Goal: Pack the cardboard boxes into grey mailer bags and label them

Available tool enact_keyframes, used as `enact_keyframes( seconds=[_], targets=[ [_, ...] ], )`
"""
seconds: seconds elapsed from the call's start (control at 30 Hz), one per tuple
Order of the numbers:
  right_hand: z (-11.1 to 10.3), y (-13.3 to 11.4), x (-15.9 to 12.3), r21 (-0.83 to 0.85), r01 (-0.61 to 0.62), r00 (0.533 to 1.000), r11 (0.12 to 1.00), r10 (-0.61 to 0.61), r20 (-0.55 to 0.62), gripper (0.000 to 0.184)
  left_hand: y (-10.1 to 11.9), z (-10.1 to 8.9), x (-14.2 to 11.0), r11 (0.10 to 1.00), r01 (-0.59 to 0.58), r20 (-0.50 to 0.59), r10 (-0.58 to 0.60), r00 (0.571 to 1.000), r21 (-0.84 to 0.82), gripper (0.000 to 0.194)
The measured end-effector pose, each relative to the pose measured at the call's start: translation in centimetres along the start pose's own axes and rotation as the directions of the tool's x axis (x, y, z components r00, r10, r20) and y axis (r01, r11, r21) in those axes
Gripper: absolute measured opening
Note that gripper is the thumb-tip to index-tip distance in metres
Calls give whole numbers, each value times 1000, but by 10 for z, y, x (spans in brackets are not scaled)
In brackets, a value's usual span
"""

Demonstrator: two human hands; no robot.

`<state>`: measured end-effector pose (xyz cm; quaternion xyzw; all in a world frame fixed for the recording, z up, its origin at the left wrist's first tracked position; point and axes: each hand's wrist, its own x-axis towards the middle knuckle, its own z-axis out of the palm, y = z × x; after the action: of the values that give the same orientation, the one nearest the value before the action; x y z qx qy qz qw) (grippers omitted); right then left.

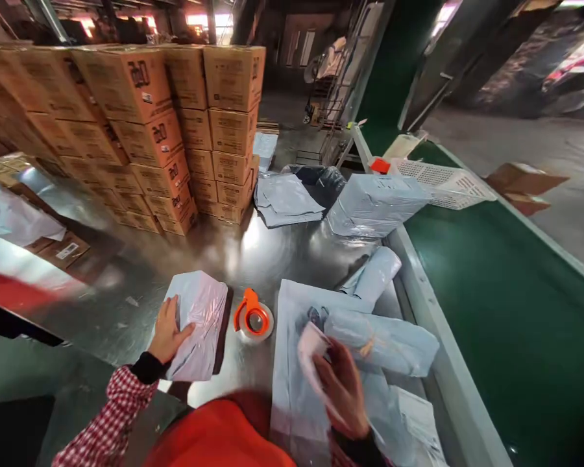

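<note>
Background cartons [158,139] bear dark, unreadable print [139,74]; left hand [168,332] touches a parcel [203,318].

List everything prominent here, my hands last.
Cartons: many, brown, upper left
Flat pile: one, pale, upper centre
Belt: one, green, right
Basket: one, white, over belt
Wrapped stack: one, pale, beside belt
Rolled bundles: two, pale, near belt
Tape dispenser: one, orange, lower centre
Flat sheet: one, pale, right of dispenser
Parcel: one, pale, lower left
Table: one, grey, centre
Left hand: one, black cuff, on parcel
Right hand: one, black cuff, holding pale fold
</note>
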<state>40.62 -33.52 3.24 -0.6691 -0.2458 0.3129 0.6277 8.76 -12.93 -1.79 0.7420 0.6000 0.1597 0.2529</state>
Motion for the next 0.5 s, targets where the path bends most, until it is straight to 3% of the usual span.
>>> enact_keyframes(
  seconds=[0.07,0.13,0.27,0.37,0.5],
  targets=[
    [71,0,8,21,-13,987,1000,9,162,38,-39,-23,6,993,44,-18,-46,999,-106,78],
    [135,0,13,14,3,943,1000,-7,333,36,-72,-39,10,968,140,16,-139,990,-208,74],
    [238,8,21,-76,108,854,991,-54,517,39,-105,-41,19,885,219,85,-202,976,-412,65],
    [294,21,30,-201,213,844,956,-77,531,41,-108,-36,26,875,190,68,-179,982,-445,61],
    [332,42,34,-395,366,842,842,-118,526,39,-107,-47,14,882,141,-67,-190,979,-449,65]
  ],
)
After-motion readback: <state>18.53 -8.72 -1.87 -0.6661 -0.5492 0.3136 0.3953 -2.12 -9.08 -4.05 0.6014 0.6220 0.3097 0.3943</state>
